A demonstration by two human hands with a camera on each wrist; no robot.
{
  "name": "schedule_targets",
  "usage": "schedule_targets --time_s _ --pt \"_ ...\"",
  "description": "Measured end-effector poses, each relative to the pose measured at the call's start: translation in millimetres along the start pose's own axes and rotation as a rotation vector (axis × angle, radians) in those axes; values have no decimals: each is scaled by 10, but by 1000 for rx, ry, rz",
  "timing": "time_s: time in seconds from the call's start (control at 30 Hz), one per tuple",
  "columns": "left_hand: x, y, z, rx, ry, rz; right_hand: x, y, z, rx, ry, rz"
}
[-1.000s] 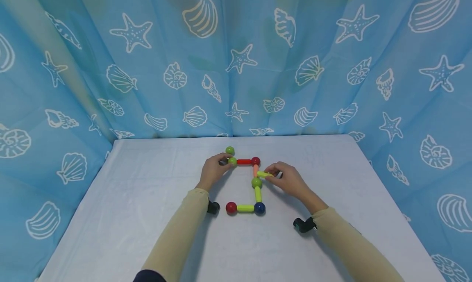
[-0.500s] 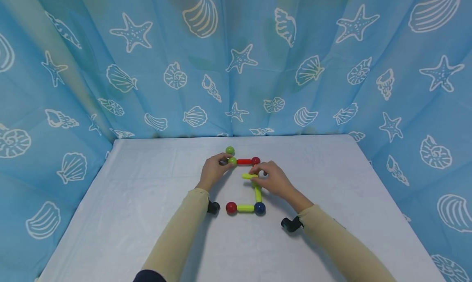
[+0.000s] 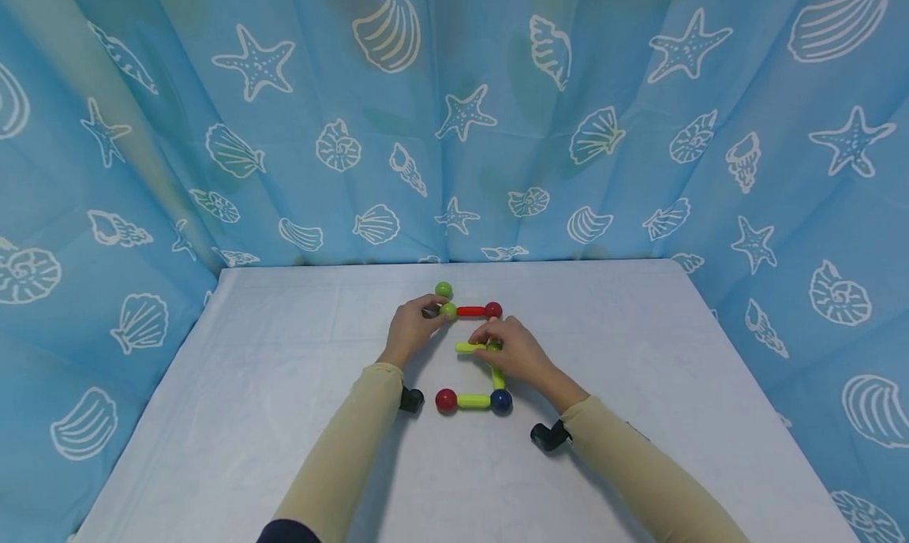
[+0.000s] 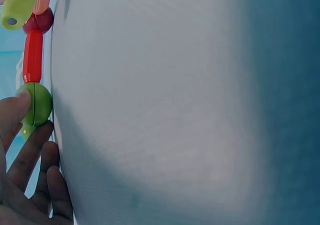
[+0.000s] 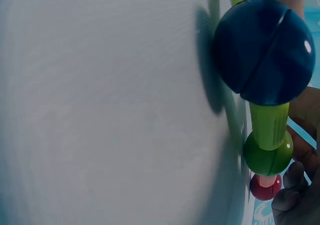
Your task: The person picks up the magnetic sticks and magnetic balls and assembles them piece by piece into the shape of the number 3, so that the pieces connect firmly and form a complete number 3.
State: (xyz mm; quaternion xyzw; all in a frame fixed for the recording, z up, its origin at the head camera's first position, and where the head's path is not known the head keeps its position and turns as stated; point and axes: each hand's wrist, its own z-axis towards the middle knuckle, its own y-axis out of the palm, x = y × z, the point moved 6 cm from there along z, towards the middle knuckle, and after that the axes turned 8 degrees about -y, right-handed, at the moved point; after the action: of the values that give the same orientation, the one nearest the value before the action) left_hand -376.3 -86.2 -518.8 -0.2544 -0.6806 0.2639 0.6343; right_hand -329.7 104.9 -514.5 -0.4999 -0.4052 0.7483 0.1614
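Observation:
Thumb and finger of my left hand point(image 3: 412, 327) pinch a green ball point(image 4: 36, 104) at the left end of a red rod point(image 3: 470, 312). That rod leads to a dark red ball point(image 3: 493, 310). From there a salmon rod point(image 5: 267, 180) runs to a middle green ball point(image 5: 269, 155). My right hand point(image 3: 518, 355) pinches a yellow-green rod point(image 3: 465, 348), its free end pointing left. The rod's other end is by the middle green ball; fingers hide whether they touch. A second yellow-green rod point(image 5: 269, 127) joins that ball to a blue ball point(image 3: 501, 402).
Nearer the front, another yellow-green rod point(image 3: 473, 401) links the blue ball to a red ball point(image 3: 447, 401). A separate green ball point(image 3: 443, 290) sits just behind my left hand. The white-covered table point(image 3: 284, 417) ends at a blue shell-print curtain point(image 3: 454, 172).
My right hand has carried the yellow-green rod leftward and slightly toward the front, to the middle green ball. My left hand has stayed put on its ball.

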Motion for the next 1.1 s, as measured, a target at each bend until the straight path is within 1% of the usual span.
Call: schedule_targets --time_s 0.37,0.77,1.1 --pt "7 -4 -18 2 -11 2 5 7 -6 -30 9 2" --pt "-3 7 -3 4 -10 9 34 32 3 -31 20 -3" --pt "-17 18 10 3 -12 4 37 28 -5 -34 11 -1"
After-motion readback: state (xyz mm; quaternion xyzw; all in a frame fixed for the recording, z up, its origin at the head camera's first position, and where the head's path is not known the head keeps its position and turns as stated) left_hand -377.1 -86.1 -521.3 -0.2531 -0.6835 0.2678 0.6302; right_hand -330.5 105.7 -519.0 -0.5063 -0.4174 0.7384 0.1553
